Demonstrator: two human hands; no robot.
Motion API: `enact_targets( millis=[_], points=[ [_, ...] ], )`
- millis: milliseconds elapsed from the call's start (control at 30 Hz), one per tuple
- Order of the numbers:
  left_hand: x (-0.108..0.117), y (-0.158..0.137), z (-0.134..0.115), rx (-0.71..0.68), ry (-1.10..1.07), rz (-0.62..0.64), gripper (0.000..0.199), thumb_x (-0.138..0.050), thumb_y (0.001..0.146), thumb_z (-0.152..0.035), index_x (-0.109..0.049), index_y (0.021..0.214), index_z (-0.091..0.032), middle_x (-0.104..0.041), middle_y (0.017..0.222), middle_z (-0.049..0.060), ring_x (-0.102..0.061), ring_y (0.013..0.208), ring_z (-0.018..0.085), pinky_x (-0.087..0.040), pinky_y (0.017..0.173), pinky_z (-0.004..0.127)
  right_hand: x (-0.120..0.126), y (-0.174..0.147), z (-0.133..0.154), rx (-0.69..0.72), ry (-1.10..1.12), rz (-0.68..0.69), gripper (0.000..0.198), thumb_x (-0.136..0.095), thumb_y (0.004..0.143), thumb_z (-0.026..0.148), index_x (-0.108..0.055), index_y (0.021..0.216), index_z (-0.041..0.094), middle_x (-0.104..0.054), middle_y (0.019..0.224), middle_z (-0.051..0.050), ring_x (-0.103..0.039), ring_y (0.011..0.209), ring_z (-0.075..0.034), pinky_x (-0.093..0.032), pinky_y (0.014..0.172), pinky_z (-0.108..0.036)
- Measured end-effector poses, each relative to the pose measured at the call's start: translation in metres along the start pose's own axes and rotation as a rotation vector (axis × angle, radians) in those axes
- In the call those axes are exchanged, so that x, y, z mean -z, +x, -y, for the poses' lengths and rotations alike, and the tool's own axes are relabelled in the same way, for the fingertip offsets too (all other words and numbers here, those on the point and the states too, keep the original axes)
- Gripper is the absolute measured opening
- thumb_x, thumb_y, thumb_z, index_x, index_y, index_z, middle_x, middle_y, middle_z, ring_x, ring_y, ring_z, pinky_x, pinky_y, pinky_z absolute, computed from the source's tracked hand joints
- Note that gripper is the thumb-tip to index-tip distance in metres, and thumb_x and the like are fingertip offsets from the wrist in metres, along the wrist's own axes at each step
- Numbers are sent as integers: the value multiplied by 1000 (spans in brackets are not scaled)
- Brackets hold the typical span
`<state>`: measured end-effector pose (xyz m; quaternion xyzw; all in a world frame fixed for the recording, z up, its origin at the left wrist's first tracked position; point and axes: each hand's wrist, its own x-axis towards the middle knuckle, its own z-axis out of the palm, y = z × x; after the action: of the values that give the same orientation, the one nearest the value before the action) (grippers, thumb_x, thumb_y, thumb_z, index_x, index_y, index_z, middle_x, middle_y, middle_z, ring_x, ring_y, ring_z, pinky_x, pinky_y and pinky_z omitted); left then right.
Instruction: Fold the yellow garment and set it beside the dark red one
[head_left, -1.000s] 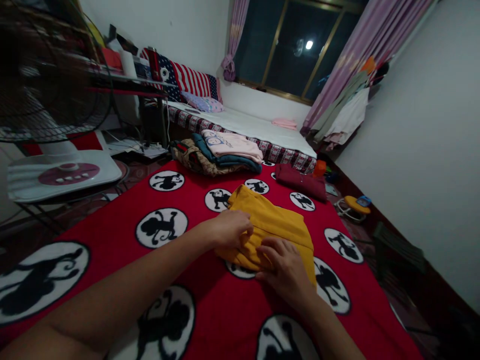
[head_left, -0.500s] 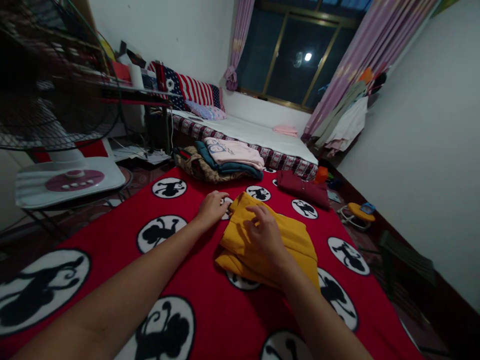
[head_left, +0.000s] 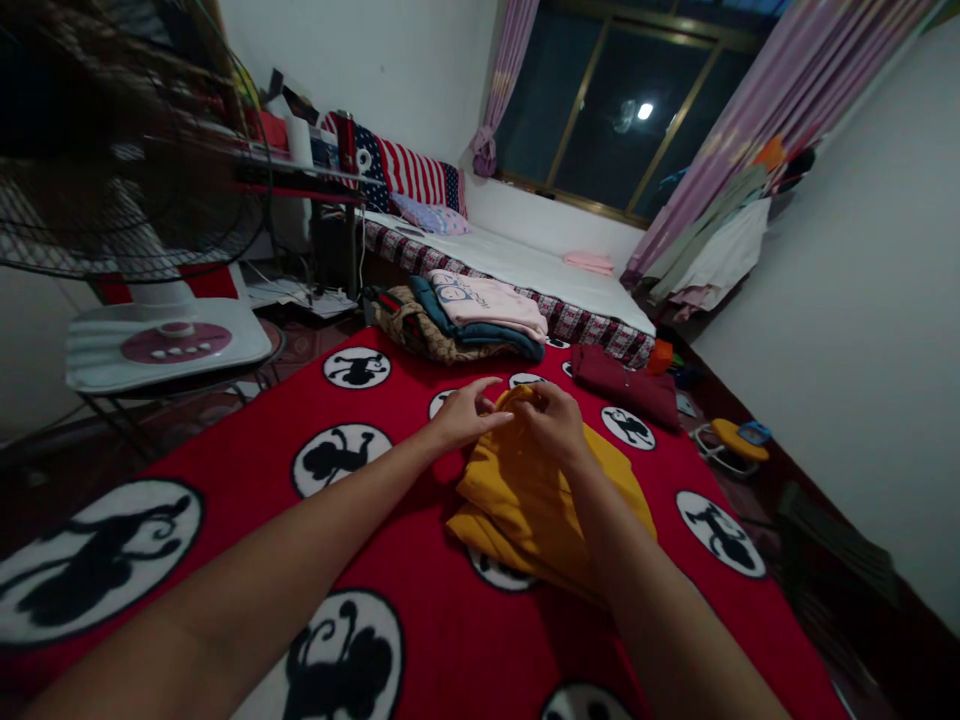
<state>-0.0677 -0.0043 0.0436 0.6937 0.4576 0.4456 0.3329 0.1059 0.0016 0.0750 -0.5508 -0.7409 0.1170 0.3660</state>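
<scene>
A yellow garment point(head_left: 517, 490), partly folded, lies on the red blanket point(head_left: 247, 440) in front of me. My right hand point(head_left: 553, 420) pinches its far edge, which is lifted a little off the blanket. Just left of that edge is my left hand point(head_left: 469, 412), its fingers and thumb apart in a curve. The left thumb reaches to the yellow cloth. My right forearm covers part of the garment's right side.
Beyond the garment sits a stack of folded clothes with a pink top point(head_left: 487, 298) uppermost. A folded maroon garment point(head_left: 626, 385) lies at the blanket's far right. At left stands a fan point(head_left: 176, 335). A yellow-topped stool point(head_left: 739, 438) stands on the floor at right.
My right hand has moved from above the garment's middle to its far edge and taken hold there. The left hand has moved right, toward that same edge. The view has shifted slightly.
</scene>
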Motion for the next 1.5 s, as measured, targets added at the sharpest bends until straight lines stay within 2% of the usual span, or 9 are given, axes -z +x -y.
enact_targets(
  millis=[267,467,633,800,967,1133,1267,1400,1500],
  points=[
    [0,-3,-6,309,62,56,79,-74,66,-23,-43,138,-16,-67,75,1,-59,58,14,-44,53,21,-8,-2,-1,-56,303,12,49,-64,70,26,-60,118,17,-63,118,-12,-64,83,-17,-52,69,-29],
    [19,0,5,438,-7,187,58,-71,74,-33,-55,127,-17,-65,69,0,-58,52,14,-43,46,22,1,-75,29,109,-59,121,26,-63,81,40,-66,98,20,-65,96,-7,-61,84,-20,-48,75,-34],
    [14,0,1,316,-30,205,58,-75,68,-27,-58,123,-14,-62,63,-2,-57,51,13,-41,44,20,5,-119,44,258,-303,210,12,-64,79,24,-65,90,20,-64,93,-7,-58,85,-22,-44,74,-32],
    [12,1,-7,293,34,94,44,-68,71,-19,-62,114,-12,-61,59,-3,-55,49,11,-43,49,20,15,-117,41,133,60,12,11,-52,83,15,-63,86,17,-64,79,-3,-58,72,-15,-43,66,-25],
    [21,-6,-26,114,597,80,39,-67,68,-20,-69,107,-19,-71,86,6,-66,83,23,-51,74,30,24,-125,43,64,227,326,16,-56,86,24,-70,83,19,-69,75,0,-62,68,-14,-44,62,-23],
    [-21,-22,-55,-269,539,203,35,-48,83,-16,-68,111,-16,-67,114,9,-61,106,22,-47,96,32,31,-121,28,-7,297,-5,17,-52,87,23,-69,89,18,-72,83,-3,-66,75,-16,-50,71,-26],
    [-61,-33,-46,-366,480,429,43,-48,86,-21,-57,128,-18,-58,133,10,-52,124,23,-38,107,37,44,-106,-11,26,23,-118,26,-48,89,28,-66,105,17,-70,105,-9,-63,100,-21,-48,88,-33],
    [-65,-32,-21,-278,692,454,71,-45,88,-60,-37,146,-21,-28,156,12,-23,144,29,-10,117,54,54,-97,-55,-58,-433,180,49,-44,93,43,-52,135,21,-48,144,-11,-40,135,-27,-30,110,-48],
    [-59,-28,-13,-225,740,450,77,-36,87,-70,-31,149,-24,-23,158,8,-19,146,27,-8,118,52,58,-96,-69,-233,-541,298,52,-32,96,49,-45,141,25,-37,152,-7,-34,139,-26,-28,110,-54]
  ],
)
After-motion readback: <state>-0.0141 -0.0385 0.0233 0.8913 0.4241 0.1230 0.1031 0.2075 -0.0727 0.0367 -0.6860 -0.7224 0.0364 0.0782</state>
